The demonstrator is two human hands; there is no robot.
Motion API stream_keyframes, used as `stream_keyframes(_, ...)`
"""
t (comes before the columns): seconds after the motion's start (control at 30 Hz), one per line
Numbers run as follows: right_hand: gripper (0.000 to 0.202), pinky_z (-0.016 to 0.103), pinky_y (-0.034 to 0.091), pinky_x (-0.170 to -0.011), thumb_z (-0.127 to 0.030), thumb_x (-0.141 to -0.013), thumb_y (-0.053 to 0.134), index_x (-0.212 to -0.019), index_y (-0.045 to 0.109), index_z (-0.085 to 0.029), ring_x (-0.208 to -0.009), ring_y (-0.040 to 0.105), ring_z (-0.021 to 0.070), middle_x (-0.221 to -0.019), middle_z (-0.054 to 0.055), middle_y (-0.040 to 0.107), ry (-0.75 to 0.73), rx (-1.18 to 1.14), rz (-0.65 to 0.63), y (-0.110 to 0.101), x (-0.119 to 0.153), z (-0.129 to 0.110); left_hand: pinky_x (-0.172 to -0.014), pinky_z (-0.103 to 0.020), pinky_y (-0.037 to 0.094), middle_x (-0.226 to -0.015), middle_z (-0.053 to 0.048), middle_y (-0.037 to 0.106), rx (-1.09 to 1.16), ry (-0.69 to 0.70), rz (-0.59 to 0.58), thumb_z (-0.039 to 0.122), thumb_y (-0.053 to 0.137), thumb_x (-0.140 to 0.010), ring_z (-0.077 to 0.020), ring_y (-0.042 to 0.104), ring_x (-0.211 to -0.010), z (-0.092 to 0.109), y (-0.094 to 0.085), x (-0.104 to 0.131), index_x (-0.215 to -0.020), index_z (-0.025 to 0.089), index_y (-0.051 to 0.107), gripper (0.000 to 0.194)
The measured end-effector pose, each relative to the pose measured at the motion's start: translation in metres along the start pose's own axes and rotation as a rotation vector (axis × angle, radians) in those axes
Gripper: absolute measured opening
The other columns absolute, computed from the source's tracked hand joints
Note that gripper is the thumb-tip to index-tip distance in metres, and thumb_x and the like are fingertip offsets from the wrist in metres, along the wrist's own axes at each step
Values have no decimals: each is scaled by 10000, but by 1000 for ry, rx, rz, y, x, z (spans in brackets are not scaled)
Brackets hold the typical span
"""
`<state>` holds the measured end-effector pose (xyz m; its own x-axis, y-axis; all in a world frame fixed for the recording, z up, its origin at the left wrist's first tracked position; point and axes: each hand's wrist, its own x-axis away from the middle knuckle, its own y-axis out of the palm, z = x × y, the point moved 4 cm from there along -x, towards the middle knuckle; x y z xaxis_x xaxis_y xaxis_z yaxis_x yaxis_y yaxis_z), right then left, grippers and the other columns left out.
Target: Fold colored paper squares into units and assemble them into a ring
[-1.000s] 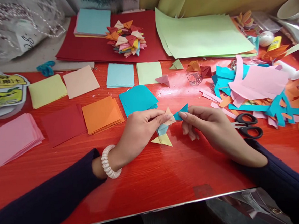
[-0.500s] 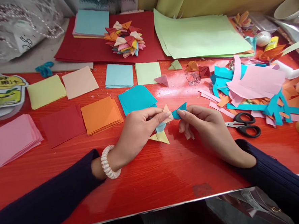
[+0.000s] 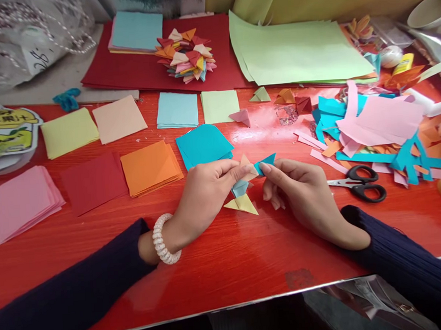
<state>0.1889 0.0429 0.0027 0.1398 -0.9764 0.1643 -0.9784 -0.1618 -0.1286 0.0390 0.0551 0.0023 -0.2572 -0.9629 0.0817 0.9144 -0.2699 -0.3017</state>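
Observation:
My left hand [image 3: 207, 198] is closed, pinching a peach folded paper triangle [image 3: 250, 171] between thumb and fingers. A light blue folded piece [image 3: 240, 188] and a yellow folded triangle [image 3: 243, 204] hang in a chain below it. My right hand [image 3: 302, 192] is closed on a blue folded paper triangle [image 3: 267, 164], whose tip touches the peach piece's right side. Whether the tip sits inside a pocket I cannot tell. Just behind my left hand lies a stack of teal paper [image 3: 204, 145].
Paper stacks, an orange one [image 3: 151, 168] among them, lie to the left. Black-handled scissors [image 3: 363, 183] and paper scraps [image 3: 382, 120] are on the right. Several loose folded triangles, one green [image 3: 260, 94], and a multicoloured folded-paper ring [image 3: 186, 56] sit farther back on the red table [image 3: 213, 285].
Both hands stay nearly in place with their paper pieces. The light blue and yellow pieces have swung slightly down and right and show more. The view has shifted a little.

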Motion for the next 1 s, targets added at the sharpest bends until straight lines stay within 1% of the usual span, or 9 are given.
stream_keyframes(0.23,309,204,363,-416,-366,-828,555,-590,522,-173,-410,458,58,-524,-24,562,-33,29,-8,-1,-1,-1,-594,-217,399,-753,3,657,-33,13,22,469,492,-844,-127,559,-688,0,-1,0,-804,185,690,348)
stream_keyframes(0.43,303,201,340,-394,-372,-820,563,-595,504,-178,-402,444,54,-523,-31,548,-49,70,39,0,0,-1,-586,-208,392,-703,14,636,-49,25,23,466,477,-852,-115,535,-661,1,0,2,-754,179,680,365)
stream_keyframes(0.57,298,204,347,-402,-384,-817,561,-605,509,-181,-413,450,57,-535,-28,553,-69,83,46,1,1,-1,-584,-206,389,-694,15,629,-47,14,22,466,478,-852,-113,527,-657,1,1,2,-759,180,679,361)
stream_keyframes(0.77,302,208,355,-408,-390,-814,561,-601,510,-183,-416,452,62,-536,-25,552,-67,95,22,2,0,-2,-585,-212,397,-698,4,625,-49,6,25,463,464,-858,-122,526,-659,1,2,2,-749,173,673,374)
stream_keyframes(1.0,304,202,360,-419,-386,-836,531,-615,524,-178,-427,460,58,-550,-23,557,-51,94,-15,2,1,0,-583,-212,393,-693,9,611,-25,7,6,437,481,-856,-111,513,-643,2,2,1,-744,174,662,339)
